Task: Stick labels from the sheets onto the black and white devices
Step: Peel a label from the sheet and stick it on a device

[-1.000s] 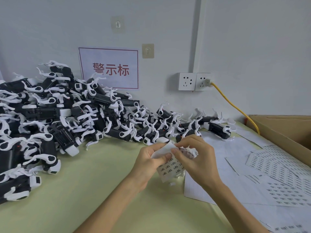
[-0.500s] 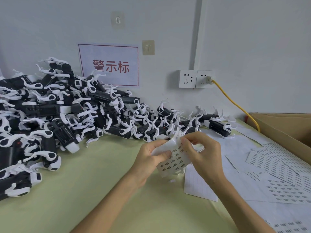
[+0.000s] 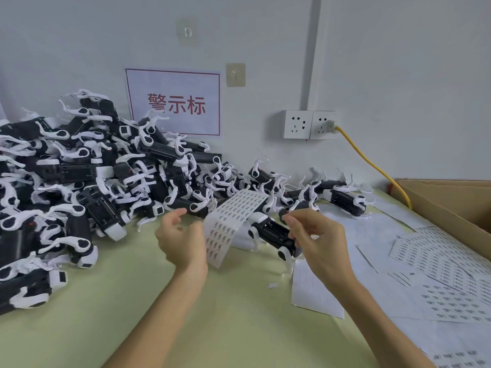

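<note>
**Label strip up, one device under the right hand**

The left hand (image 3: 182, 239) holds a label strip (image 3: 233, 219) by its near end. The strip rises tilted toward the wall, and the grip itself is hidden behind the hand. The right hand (image 3: 320, 241) has thumb and forefinger pinched together. Anything between them is too small to make out. Just below those fingertips a single black and white device (image 3: 273, 233) lies on the green bench (image 3: 127, 301). A heap of devices (image 3: 79, 179) fills the far left corner. Label sheets (image 3: 441, 264) lie spread along the right edge, beside a cardboard box (image 3: 449, 205).
</note>
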### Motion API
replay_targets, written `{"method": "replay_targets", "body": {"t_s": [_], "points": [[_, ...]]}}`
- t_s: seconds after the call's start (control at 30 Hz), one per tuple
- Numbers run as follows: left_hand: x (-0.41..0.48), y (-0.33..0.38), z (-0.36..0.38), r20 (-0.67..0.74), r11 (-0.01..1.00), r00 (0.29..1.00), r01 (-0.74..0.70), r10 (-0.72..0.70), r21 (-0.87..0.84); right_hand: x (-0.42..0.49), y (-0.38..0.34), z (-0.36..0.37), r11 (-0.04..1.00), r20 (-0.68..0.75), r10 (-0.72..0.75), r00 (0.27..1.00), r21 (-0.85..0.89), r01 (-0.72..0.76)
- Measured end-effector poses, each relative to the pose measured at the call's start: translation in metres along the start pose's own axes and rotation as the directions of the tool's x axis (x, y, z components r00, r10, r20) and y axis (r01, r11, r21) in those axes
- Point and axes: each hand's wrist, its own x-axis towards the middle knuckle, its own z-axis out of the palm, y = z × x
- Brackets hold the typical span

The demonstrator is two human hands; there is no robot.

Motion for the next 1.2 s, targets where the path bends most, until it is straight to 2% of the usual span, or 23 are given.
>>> {"method": "replay_targets", "body": {"t_s": [0.03, 0.07, 0.1, 0.13, 0.17, 0.2, 0.23, 0.27, 0.3, 0.33, 0.4, 0.47, 0.63, 0.83, 1.0, 1.2], "points": [[-0.002, 0.001, -0.002, -0.032, 0.983, 0.986, -0.161, 0.165, 0.089, 0.000, 0.000, 0.000, 1.000, 0.018, 0.003, 1.000, 0.008, -0.004], [-0.004, 0.003, -0.003, 0.007, 0.937, 0.944, -0.329, 0.330, 0.114, 0.000, 0.000, 0.000, 1.000, 0.033, 0.005, 0.999, 0.014, -0.005], [-0.006, 0.005, -0.003, 0.107, 0.894, 0.893, -0.444, 0.437, 0.057, -0.001, 0.000, 0.001, 1.000, 0.050, 0.003, 0.999, 0.019, -0.004], [-0.009, 0.007, -0.001, 0.247, 0.892, 0.860, -0.451, 0.446, -0.041, -0.002, -0.001, 0.001, 1.000, 0.067, -0.002, 0.998, 0.020, 0.001], [-0.014, 0.013, 0.000, 0.429, 0.933, 0.829, -0.330, 0.358, -0.141, -0.002, -0.002, 0.001, 1.000, 0.083, -0.006, 0.997, 0.021, 0.004], [-0.019, 0.017, 0.000, 0.621, 0.971, 0.748, -0.160, 0.236, -0.176, -0.002, -0.003, 0.001, 1.000, 0.094, -0.012, 0.995, 0.026, 0.010], [-0.024, 0.019, 0.001, 0.776, 0.989, 0.616, -0.031, 0.134, -0.146, -0.002, -0.004, 0.001, 0.999, 0.105, -0.020, 0.994, 0.034, 0.016], [-0.027, 0.019, 0.001, 0.871, 0.997, 0.486, 0.000, 0.070, -0.080, -0.002, -0.003, 0.000, 0.999, 0.112, -0.033, 0.993, 0.034, 0.029], [-0.030, 0.018, 0.001, 0.920, 0.999, 0.390, -0.022, 0.036, -0.029, -0.001, -0.003, 0.000, 0.999, 0.120, -0.047, 0.992, 0.028, 0.044], [-0.032, 0.016, 0.000, 0.946, 0.999, 0.323, -0.043, 0.027, -0.014, -0.001, -0.003, -0.001, 0.998, 0.125, -0.060, 0.990, 0.020, 0.058], [-0.034, 0.015, -0.001, 0.965, 1.000, 0.262, -0.002, 0.029, -0.030, -0.001, -0.003, -0.001, 0.997, 0.127, -0.077, 0.989, 0.019, 0.075], [-0.035, 0.015, -0.002, 0.962, 0.999, 0.270, 0.030, 0.032, -0.041, -0.001, -0.003, -0.002, 0.996, 0.114, -0.087, 0.990, 0.022, 0.085], [-0.034, 0.012, 0.000, 0.930, 0.997, 0.360, -0.010, 0.073, -0.074, -0.001, -0.006, -0.003, 0.994, 0.079, -0.105, 0.991, -0.012, 0.106], [-0.034, 0.008, 0.003, 0.892, 0.994, 0.444, 0.030, 0.083, -0.108, -0.001, -0.004, -0.003, 0.995, 0.063, -0.011, 0.998, -0.098, 0.017], [-0.034, 0.005, 0.004, 0.902, 0.994, 0.422, 0.024, 0.088, -0.108, 0.001, -0.007, -0.005, 0.994, 0.082, 0.075, 0.994, 0.069, -0.081], [-0.039, -0.001, 0.006, 0.897, 0.981, 0.410, -0.166, 0.164, -0.103, 0.003, -0.009, -0.006, 0.973, 0.088, 0.119, 0.989, 0.186, -0.134]]}}
